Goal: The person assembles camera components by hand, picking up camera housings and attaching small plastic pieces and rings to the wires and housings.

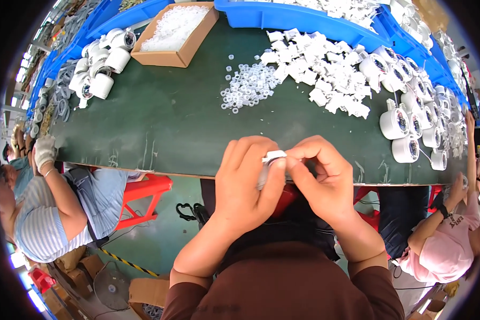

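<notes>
My left hand (246,181) and my right hand (322,178) meet over the near edge of the dark green table (165,122). Together they pinch a small white plastic part (273,156) between thumbs and fingertips. Most of the part is hidden by my fingers. Straight ahead on the table lies a scatter of small clear plastic rings (249,85). Right of the rings sits a heap of white plastic fittings (325,69).
A cardboard box of clear rings (173,33) stands at the back left. White round housings (100,66) cluster at far left and more white housings (410,117) at right. Blue bins (304,18) line the back. One seated person (53,197) is at left, another person (442,234) at right.
</notes>
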Demonstrator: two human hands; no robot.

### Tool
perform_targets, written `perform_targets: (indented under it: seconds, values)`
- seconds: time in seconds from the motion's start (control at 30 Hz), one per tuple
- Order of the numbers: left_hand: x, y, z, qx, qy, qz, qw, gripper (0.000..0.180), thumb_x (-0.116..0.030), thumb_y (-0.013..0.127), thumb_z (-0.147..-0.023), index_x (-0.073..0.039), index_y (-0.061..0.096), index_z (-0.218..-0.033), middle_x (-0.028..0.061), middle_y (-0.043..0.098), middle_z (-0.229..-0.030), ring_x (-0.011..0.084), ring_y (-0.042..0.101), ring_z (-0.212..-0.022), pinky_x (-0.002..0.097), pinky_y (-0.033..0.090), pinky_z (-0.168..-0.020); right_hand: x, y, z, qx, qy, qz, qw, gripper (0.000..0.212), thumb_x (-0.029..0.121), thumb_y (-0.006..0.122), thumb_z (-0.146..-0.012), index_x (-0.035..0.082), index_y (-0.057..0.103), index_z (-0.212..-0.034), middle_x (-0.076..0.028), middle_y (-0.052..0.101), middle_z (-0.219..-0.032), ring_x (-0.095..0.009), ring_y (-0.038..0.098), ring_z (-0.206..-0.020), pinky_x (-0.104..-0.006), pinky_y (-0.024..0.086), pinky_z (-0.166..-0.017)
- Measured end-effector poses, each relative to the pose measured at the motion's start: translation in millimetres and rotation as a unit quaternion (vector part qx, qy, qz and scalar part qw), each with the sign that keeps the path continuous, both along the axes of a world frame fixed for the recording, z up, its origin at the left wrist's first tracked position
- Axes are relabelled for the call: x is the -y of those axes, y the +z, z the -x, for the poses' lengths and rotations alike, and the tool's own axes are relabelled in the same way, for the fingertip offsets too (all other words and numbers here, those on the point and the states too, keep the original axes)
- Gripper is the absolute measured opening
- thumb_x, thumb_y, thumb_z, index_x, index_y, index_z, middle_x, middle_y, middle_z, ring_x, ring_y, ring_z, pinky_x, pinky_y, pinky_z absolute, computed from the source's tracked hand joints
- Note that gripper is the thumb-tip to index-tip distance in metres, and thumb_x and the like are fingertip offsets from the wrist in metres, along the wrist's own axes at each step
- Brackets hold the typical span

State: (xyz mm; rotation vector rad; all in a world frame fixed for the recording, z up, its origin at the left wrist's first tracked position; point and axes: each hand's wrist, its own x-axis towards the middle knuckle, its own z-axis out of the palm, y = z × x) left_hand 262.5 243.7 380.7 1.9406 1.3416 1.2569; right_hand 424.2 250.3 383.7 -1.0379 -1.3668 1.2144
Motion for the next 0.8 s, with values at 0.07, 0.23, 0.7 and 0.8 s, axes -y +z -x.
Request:
perform_targets:
  seconds: [0.07,0.23,0.7,0.8]
  values:
    - [3,1,3,0.020,0.014,0.009,1.000,0.013,-0.006,0.061,-0.090,0.002,0.063,-0.100,0.0155,0.066,-0.104,0.0304,0.062,-0.092,0.0389,0.049,-0.082,-1,4,-7,-0.042,0.062,0.054,0.996,0.011,-0.001,0.070,-0.091,0.001,0.070,-0.102,-0.004,0.067,-0.093,-0.011,0.062,-0.084,-0.0259,0.050,-0.076]
    - [8,-3,10,0.034,0.035,0.016,0.999,0.009,-0.006,0.063,-0.090,0.001,0.066,-0.095,0.0153,0.068,-0.101,0.0292,0.062,-0.091,0.0372,0.049,-0.082,-49,12,-50,0.356,-0.044,-0.204,0.911,0.016,0.003,0.073,-0.089,0.002,0.070,-0.105,-0.008,0.069,-0.101,-0.018,0.063,-0.091,-0.0316,0.050,-0.082]
    - [10,-7,17,0.057,0.100,0.010,0.993,0.011,-0.006,0.060,-0.093,0.002,0.065,-0.098,0.0146,0.067,-0.104,0.0270,0.062,-0.092,0.0352,0.048,-0.083,-63,29,-46,0.280,0.057,-0.126,0.950,0.032,-0.003,0.066,-0.089,0.001,0.067,-0.120,-0.005,0.066,-0.103,-0.015,0.061,-0.095,-0.0304,0.051,-0.084]
    - [6,-9,12,0.050,0.123,-0.006,0.991,0.011,-0.006,0.060,-0.094,0.002,0.066,-0.100,0.0145,0.067,-0.104,0.0276,0.061,-0.093,0.0359,0.047,-0.084,-25,39,-26,0.038,0.114,0.064,0.991,0.031,-0.009,0.063,-0.092,-0.002,0.066,-0.122,-0.009,0.066,-0.115,-0.015,0.065,-0.103,-0.0294,0.053,-0.093]
